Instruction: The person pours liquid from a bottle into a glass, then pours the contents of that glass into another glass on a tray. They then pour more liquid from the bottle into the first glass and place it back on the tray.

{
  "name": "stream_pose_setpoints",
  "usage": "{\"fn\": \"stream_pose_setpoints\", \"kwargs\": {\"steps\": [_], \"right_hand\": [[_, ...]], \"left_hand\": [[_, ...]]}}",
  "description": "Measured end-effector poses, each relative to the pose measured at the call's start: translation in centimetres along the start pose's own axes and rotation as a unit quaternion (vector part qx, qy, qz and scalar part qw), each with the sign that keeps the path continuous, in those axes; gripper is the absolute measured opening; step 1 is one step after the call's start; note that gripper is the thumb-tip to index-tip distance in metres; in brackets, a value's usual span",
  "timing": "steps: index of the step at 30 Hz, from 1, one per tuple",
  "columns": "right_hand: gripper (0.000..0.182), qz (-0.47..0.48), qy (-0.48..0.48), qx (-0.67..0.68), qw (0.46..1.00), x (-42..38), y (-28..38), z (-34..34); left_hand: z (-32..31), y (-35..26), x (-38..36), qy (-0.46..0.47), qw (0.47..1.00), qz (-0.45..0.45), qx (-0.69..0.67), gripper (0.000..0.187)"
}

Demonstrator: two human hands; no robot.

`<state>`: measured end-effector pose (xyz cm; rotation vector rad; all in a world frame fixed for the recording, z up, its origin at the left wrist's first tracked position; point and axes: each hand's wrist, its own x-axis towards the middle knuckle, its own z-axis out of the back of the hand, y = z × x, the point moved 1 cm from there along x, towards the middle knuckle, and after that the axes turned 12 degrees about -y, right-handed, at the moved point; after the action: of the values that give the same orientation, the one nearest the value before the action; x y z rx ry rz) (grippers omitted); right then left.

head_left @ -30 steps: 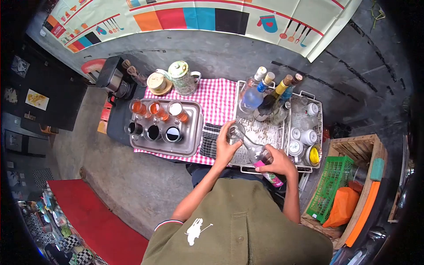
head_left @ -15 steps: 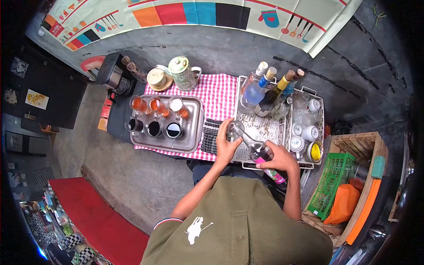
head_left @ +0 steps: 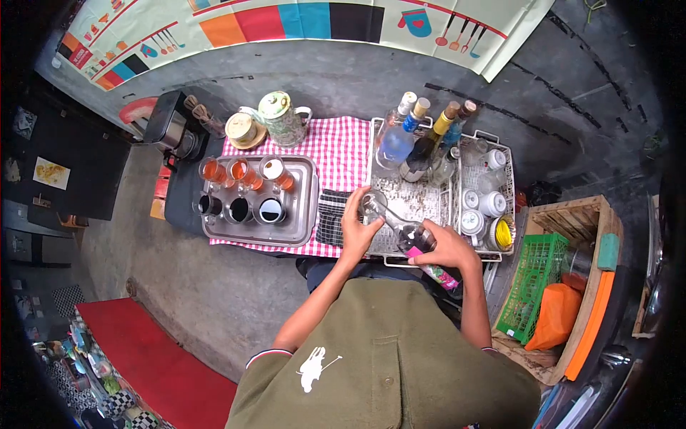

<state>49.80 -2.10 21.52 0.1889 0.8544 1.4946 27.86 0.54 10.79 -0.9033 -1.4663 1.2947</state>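
Note:
My left hand (head_left: 355, 227) is closed around a clear glass (head_left: 373, 205) above the left side of the wire rack. My right hand (head_left: 451, 252) grips a dark bottle (head_left: 412, 236) with a pink floral label, tilted so that its neck reaches the mouth of the glass. Left of my hands, a metal tray (head_left: 309, 204) bears glass mugs in two rows. Red-orange drink fills the back mugs (head_left: 241, 174), one with a white top; the front mugs (head_left: 271, 211) hold dark liquid. A folded black checked cloth (head_left: 330, 218) lies between tray and left hand.
Several tall bottles (head_left: 418, 161) stand at the back of the white wire rack (head_left: 400, 260), beside white cups (head_left: 473, 222). A patterned teapot (head_left: 284, 121) and a coffee machine (head_left: 171, 129) are at the back left. On the right, a wooden crate (head_left: 600, 225) holds a green basket (head_left: 532, 275).
The view has shifted slightly, moving the whole scene a little to the left. Both hands keep the same hold on the glass and the bottle.

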Motion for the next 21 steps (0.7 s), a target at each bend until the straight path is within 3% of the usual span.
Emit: {"fn": "stream_pose_setpoints", "kwargs": {"steps": [21], "right_hand": [[0.08,0.034,0.004,0.003,0.999,0.2,-0.5,-1.1]], "left_hand": [[1.0,0.1,-0.7,0.008,1.0,0.004,0.013,0.07]]}}
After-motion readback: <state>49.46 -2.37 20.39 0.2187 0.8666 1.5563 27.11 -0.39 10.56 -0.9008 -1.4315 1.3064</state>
